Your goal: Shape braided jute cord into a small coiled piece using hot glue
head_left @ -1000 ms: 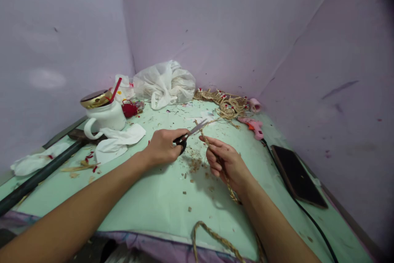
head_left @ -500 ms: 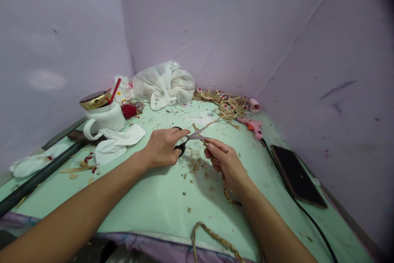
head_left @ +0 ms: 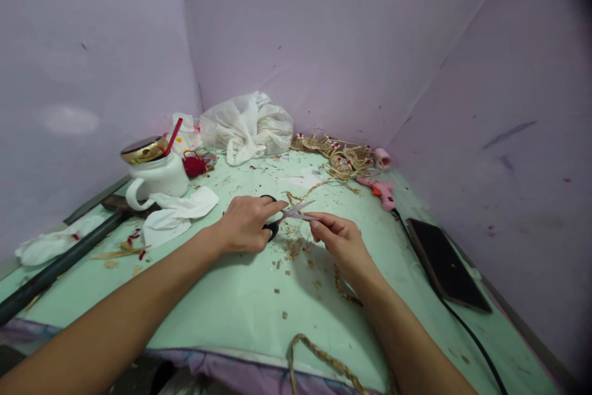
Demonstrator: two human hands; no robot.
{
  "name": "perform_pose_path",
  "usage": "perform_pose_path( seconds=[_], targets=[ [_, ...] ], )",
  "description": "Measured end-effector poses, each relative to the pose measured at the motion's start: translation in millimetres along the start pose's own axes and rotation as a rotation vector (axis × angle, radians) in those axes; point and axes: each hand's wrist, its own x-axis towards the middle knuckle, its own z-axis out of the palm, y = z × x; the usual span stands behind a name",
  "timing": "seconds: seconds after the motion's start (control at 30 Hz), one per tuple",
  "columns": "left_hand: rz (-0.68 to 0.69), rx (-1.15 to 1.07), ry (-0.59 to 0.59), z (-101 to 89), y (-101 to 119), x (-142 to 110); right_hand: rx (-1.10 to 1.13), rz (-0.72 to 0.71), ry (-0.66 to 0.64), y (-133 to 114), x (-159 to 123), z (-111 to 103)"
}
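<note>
My left hand is closed around the black handles of a pair of scissors, whose blades stand partly apart and point right. At the lower blade's tip, my right hand pinches with thumb and fingertips. A braided straw cord trails from beneath my right hand, and a loop of similar cord hangs at the table's front edge. Its end inside my right fingers is hidden. Just behind the blades lies a thin cord leading toward the back. Small cut bits are scattered below the scissors.
Woven straw pieces with red and white beads lie at the back, beside a pink glue gun. A phone rests at right near a black cable. At left are a white mug, a hammer and white cloth.
The scissors have tilted slightly downward, and their blades have shifted a little toward me. My right fingertips have moved slightly lower and now meet the lower blade's tip.
</note>
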Motion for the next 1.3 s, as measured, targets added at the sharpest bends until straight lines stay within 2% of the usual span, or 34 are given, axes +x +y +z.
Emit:
perform_pose_path(
  seconds=[0.6, 0.73, 0.83, 0.97, 1.03, 1.1, 1.2, 1.3],
  targets=[
    [0.022, -0.005, 0.022, 7.2, -2.6, -1.1, 0.008, 0.017, -0.058, -4.1, -5.1, 0.0],
    [0.014, -0.101, 0.033, 7.7, -2.0, -1.1, 0.026, 0.025, -0.051, -3.1, -4.6, -0.3],
    [-0.079, -0.396, 0.086, 7.3, -0.8, 1.9, 0.073, 0.061, -0.032, -1.3, -3.7, -0.4],
    [-0.424, -1.064, 0.22, 5.0, -0.1, 9.7, 0.162, 0.068, -0.071, -0.4, -3.4, 0.8],
    [-0.583, -1.316, 0.21, 3.1, 1.1, 12.8, 0.184, 0.068, -0.11, -1.1, -4.2, 2.2],
    [-0.683, -1.489, 0.167, 2.3, 3.8, 14.8, 0.192, 0.084, -0.171, -1.8, -5.5, 4.0],
    [-0.725, -1.696, 0.109, 4.8, 9.6, 17.3, 0.202, 0.13, -0.268, -1.6, -7.4, 7.0],
    [-0.684, -1.823, 0.154, 8.8, 13.4, 19.8, 0.2, 0.174, -0.305, 0.5, -8.5, 9.4]
  ],
)
